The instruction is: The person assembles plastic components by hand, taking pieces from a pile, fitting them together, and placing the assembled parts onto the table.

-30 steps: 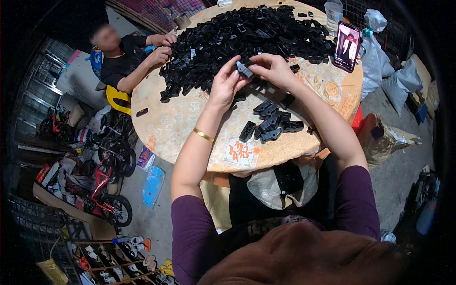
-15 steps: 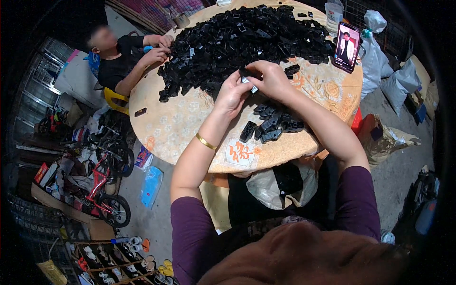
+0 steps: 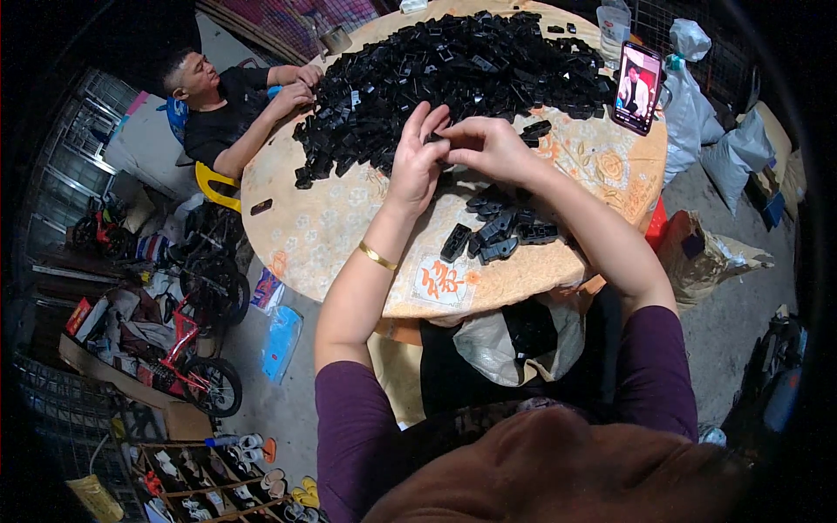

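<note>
My left hand (image 3: 417,166) and my right hand (image 3: 493,148) meet over the near middle of the round table. Between them is a small black plastic part (image 3: 433,137), mostly hidden by the fingers. The left thumb and palm bear on it while two left fingers stretch upward. My right thumb and forefinger pinch together at its right side. Just beyond my hands lies a large heap of black plastic parts (image 3: 453,65). A small group of black plastic parts (image 3: 497,234) lies nearer me, below my right wrist.
A patterned cloth covers the table (image 3: 331,244). At its right edge a phone (image 3: 637,87) stands upright beside a clear plastic cup (image 3: 613,30). Across the left side, a person (image 3: 227,109) works at the heap. An open woven sack (image 3: 475,349) is at my lap; white sacks (image 3: 732,161) stand right.
The pale, shiny face of the part between my hands no longer shows. My left fingers have straightened upward, and my right fingertips have drawn into a pinch.
</note>
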Action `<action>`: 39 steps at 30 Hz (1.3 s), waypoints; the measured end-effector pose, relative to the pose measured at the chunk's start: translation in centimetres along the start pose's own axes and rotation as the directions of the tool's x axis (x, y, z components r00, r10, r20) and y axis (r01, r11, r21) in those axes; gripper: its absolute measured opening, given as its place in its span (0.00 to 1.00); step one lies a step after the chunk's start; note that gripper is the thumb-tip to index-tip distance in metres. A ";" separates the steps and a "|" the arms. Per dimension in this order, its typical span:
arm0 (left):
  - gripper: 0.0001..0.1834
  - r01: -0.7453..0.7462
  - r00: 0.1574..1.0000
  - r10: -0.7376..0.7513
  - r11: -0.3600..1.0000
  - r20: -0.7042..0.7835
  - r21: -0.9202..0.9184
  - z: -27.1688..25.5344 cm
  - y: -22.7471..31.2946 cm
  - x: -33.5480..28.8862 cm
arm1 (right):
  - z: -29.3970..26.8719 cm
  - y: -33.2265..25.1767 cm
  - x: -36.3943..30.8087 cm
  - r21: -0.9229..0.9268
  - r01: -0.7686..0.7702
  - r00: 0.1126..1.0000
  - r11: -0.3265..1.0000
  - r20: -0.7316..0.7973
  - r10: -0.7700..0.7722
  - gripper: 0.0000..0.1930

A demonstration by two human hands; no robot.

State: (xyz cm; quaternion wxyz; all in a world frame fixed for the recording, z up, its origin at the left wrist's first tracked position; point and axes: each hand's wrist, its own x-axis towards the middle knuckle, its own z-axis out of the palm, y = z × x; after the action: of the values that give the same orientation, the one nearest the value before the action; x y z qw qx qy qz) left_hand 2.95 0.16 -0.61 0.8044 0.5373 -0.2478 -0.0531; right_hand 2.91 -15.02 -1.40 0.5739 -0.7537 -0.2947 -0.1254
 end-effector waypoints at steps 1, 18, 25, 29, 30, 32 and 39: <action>0.36 -0.015 0.999 0.015 1.000 -0.041 0.000 0.2 -0.1 0.0 | 0.2 -0.2 -0.1 -0.105 0.064 0.998 0.992 -0.010 -0.066 0.14; 0.20 -0.255 0.965 0.254 0.866 0.060 0.430 2.3 0.9 -1.1 | -2.0 0.8 0.9 0.209 -0.357 0.894 0.911 0.360 0.267 0.13; 0.19 -0.487 0.797 -0.165 0.397 0.582 0.778 3.0 0.1 -2.7 | -7.0 6.8 1.6 -0.771 -0.177 0.940 0.612 -0.317 -0.127 0.20; 0.12 -0.347 0.901 -0.062 0.493 0.430 0.798 2.0 1.4 -1.6 | -7.5 8.0 2.0 -0.814 -0.263 0.950 0.518 -0.311 -0.006 0.18; 0.09 -0.327 0.931 -0.009 0.426 0.365 0.844 1.0 2.1 -1.2 | -7.5 8.3 2.1 -0.804 -0.293 0.947 0.517 -0.319 0.041 0.18; 0.10 -0.202 0.966 -0.095 0.303 0.240 0.931 -2.0 3.6 -1.0 | -6.9 7.4 2.0 -0.744 -0.293 0.934 0.600 -0.357 0.014 0.18; 0.15 -0.249 0.961 -0.147 -0.095 0.234 0.964 -2.2 0.8 -1.6 | -4.1 3.4 1.8 0.330 -0.192 0.955 0.924 -0.154 0.254 0.16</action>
State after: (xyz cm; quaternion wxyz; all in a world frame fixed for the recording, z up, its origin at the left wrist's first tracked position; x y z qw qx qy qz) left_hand 2.42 2.85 -1.13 0.1021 0.9319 -0.3310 0.1073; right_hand 7.00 -18.90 -1.84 0.7221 -0.6665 -0.1654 -0.0837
